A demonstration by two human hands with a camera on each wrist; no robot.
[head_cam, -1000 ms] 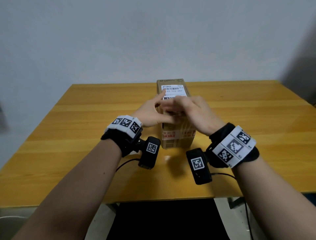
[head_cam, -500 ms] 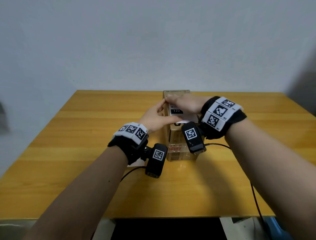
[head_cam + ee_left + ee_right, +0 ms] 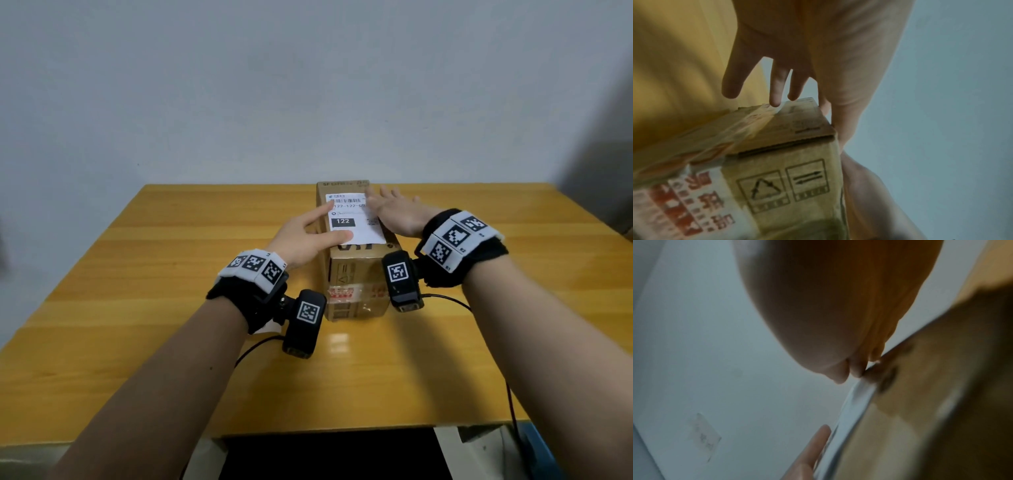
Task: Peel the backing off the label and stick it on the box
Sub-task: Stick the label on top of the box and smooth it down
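Pressing: a person's two hands lie flat on a white label (image 3: 354, 219) atop a cardboard box (image 3: 356, 284) standing on a yellow wooden worktop (image 3: 171, 267).
Left hand (image 3: 301, 240): fingers straight and released, forefinger reaching to the label's far left corner, thumb on its near edge; in the left wrist view the other fingers (image 3: 777, 87) hang spread beside the box's left side.
Right hand (image 3: 394, 214): fingers straight and spread, resting at the label's far right corner and over the box's right edge, grasping nothing.
Label: stuck lengthwise on the box top between the two hands, barcode at the far end, a black "122" block in the middle.
Box: between the wrists, its near face bearing printed symbols and red-and-white tape.
Surroundings: pale wall (image 3: 308, 85) beyond the hands; black wrist cameras (image 3: 305, 322) with cables trail toward the person.
Right wrist view: blurred.
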